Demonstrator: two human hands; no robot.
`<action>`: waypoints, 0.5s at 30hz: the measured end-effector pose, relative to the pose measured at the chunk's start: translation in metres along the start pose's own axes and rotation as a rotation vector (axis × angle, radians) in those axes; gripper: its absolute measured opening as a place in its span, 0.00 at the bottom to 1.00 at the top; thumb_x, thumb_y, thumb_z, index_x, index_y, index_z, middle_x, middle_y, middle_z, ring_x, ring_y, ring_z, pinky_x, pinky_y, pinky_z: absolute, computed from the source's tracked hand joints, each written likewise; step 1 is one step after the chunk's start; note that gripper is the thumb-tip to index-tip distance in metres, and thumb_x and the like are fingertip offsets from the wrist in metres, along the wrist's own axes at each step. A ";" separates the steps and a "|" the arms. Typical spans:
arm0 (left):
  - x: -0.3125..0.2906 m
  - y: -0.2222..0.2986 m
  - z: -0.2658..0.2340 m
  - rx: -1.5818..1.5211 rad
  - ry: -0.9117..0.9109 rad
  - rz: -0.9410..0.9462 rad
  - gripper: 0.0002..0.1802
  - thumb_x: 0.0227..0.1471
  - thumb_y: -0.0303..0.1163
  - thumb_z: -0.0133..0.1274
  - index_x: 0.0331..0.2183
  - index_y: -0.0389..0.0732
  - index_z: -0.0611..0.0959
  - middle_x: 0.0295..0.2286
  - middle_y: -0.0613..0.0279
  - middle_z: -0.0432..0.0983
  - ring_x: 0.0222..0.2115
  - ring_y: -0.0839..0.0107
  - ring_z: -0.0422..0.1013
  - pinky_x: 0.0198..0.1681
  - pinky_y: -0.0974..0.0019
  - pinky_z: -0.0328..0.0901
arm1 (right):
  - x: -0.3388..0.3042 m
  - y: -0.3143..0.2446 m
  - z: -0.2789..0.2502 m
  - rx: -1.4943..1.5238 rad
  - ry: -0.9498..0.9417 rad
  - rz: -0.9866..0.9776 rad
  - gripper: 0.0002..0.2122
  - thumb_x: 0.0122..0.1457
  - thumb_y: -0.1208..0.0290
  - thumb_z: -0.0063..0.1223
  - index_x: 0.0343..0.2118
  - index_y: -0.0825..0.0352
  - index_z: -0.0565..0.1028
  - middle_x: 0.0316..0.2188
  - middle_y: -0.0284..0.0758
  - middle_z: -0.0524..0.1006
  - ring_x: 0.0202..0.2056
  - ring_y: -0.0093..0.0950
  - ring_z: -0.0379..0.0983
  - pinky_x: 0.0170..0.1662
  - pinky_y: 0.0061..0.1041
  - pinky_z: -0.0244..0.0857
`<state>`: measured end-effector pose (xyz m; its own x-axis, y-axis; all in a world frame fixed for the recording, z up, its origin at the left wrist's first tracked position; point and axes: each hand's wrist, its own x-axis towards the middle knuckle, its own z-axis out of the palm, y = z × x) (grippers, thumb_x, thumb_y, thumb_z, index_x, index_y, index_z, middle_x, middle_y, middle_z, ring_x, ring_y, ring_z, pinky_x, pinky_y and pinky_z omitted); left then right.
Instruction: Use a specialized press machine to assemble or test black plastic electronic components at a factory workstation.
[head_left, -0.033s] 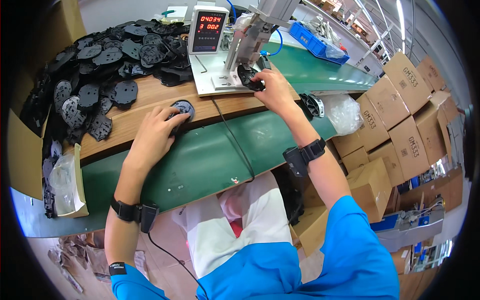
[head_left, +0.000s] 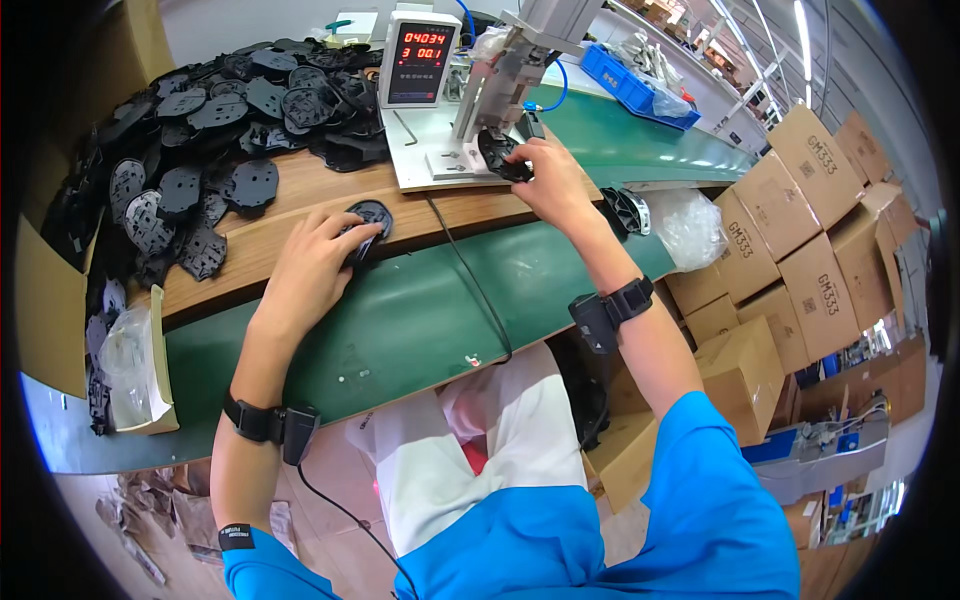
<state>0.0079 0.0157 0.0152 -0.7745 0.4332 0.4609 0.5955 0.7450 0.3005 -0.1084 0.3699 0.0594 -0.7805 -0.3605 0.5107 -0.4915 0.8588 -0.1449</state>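
Observation:
My left hand (head_left: 318,258) is closed on a flat, rounded black plastic part (head_left: 371,214) at the front edge of the wooden board (head_left: 290,215). Its thumb and fingers cover the near side of that part. Under the head of a bench press (head_left: 497,95), my right hand (head_left: 552,180) pinches a second black plastic part (head_left: 497,152) by its near right edge. The press stands on a pale base plate (head_left: 415,178), and a digital counter box (head_left: 415,62) with red digits stands on its left.
A large heap of similar black parts (head_left: 215,105) covers the board's left side. Several cardboard boxes (head_left: 790,240) are stacked at the right, near a clear plastic bag (head_left: 688,228). Farther back sits a blue crate (head_left: 635,85). A thin black cable (head_left: 462,262) crosses the green table (head_left: 420,310).
The black part in my left hand has tilted slightly. A digit on the counter display has changed. My right hand stays at the press.

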 end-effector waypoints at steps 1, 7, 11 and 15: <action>0.002 0.001 -0.001 -0.018 0.032 0.006 0.34 0.47 0.16 0.62 0.58 0.43 0.81 0.51 0.55 0.78 0.55 0.52 0.70 0.61 0.53 0.66 | -0.001 -0.003 -0.001 0.003 -0.004 0.018 0.12 0.48 0.79 0.62 0.38 0.67 0.85 0.38 0.43 0.82 0.48 0.47 0.78 0.53 0.43 0.72; 0.005 0.000 0.003 -0.123 0.214 -0.012 0.30 0.54 0.15 0.58 0.58 0.41 0.79 0.47 0.53 0.80 0.50 0.51 0.74 0.56 0.54 0.69 | 0.001 -0.008 -0.002 -0.020 -0.028 0.027 0.12 0.50 0.76 0.63 0.39 0.67 0.85 0.40 0.44 0.82 0.48 0.46 0.78 0.54 0.43 0.72; 0.005 0.001 0.009 -0.180 0.223 -0.071 0.26 0.58 0.16 0.56 0.58 0.40 0.78 0.47 0.50 0.79 0.49 0.49 0.75 0.54 0.54 0.70 | 0.003 -0.005 -0.002 -0.032 -0.065 0.043 0.15 0.48 0.77 0.64 0.41 0.66 0.85 0.43 0.42 0.82 0.49 0.46 0.78 0.56 0.42 0.71; 0.006 0.001 0.010 -0.248 0.282 -0.071 0.28 0.59 0.15 0.54 0.59 0.41 0.77 0.48 0.48 0.78 0.51 0.48 0.75 0.53 0.53 0.70 | 0.004 -0.002 -0.002 -0.037 -0.077 0.032 0.16 0.47 0.76 0.65 0.42 0.66 0.85 0.43 0.41 0.82 0.49 0.46 0.78 0.56 0.41 0.71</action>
<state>0.0020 0.0238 0.0096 -0.7476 0.2025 0.6325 0.6023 0.6080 0.5172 -0.1100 0.3676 0.0633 -0.8238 -0.3583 0.4393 -0.4523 0.8826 -0.1283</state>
